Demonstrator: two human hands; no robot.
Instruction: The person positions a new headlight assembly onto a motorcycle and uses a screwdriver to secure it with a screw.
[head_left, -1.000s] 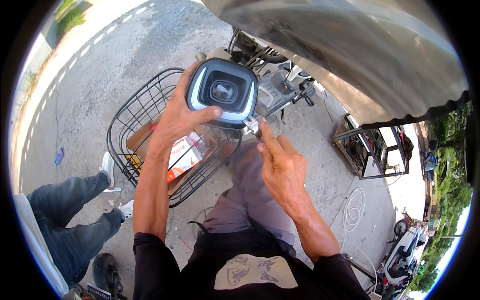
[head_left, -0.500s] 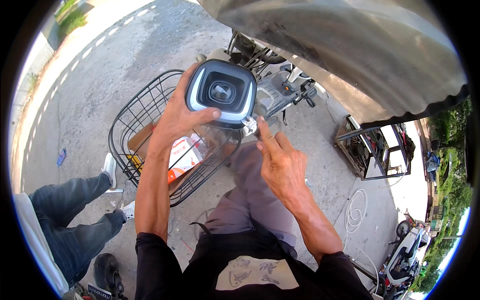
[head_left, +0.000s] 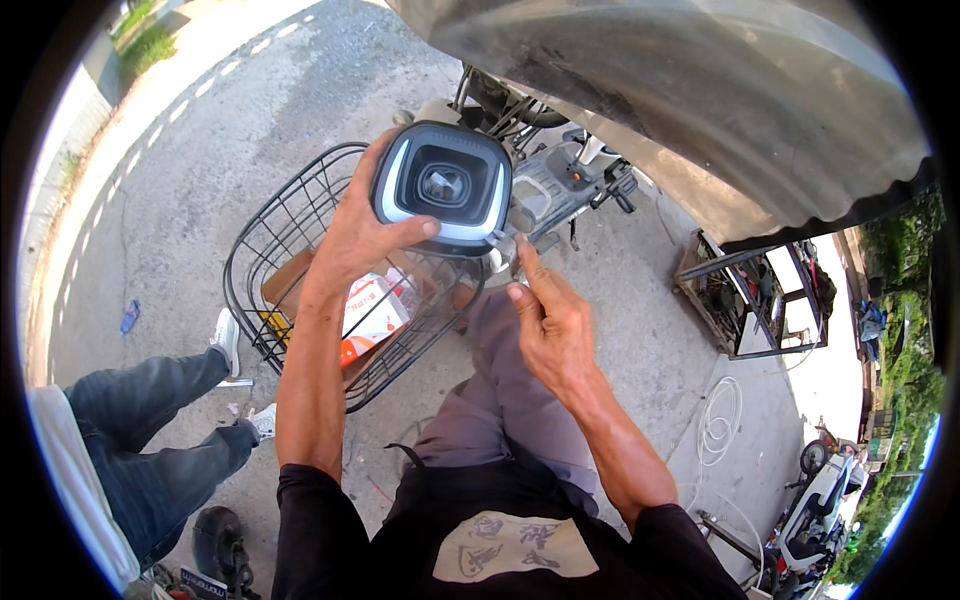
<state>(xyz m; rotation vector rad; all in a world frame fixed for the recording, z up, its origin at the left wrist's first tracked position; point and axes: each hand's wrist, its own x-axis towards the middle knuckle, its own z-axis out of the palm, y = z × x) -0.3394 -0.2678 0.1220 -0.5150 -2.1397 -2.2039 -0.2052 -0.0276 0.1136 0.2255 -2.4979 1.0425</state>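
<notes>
A rounded-square black headlight (head_left: 441, 187) with a round lens and pale trim is held up by my left hand (head_left: 362, 235). The thumb of that hand lies across the lamp's lower front edge, and its fingers wrap the left side. A small silvery piece (head_left: 499, 243) shows at the lamp's lower right corner. My right hand (head_left: 553, 325) is there too, index finger and thumb drawn in around that corner in a loose pinch and the other fingers curled. What lies between its fingertips is too small to make out.
Below the lamp, a black wire basket (head_left: 290, 215) holds a white-and-orange box (head_left: 372, 308) and cardboard. Behind it stands a scooter (head_left: 560, 180) under a grey cover (head_left: 690, 90). Another person's legs (head_left: 150, 410) are at left; at right are a metal-framed rack (head_left: 755, 295) and a coiled white hose (head_left: 718, 420).
My right hand has shifted slightly left and its thumb has come in nearer the lamp's corner. My left hand keeps the headlight in nearly the same place.
</notes>
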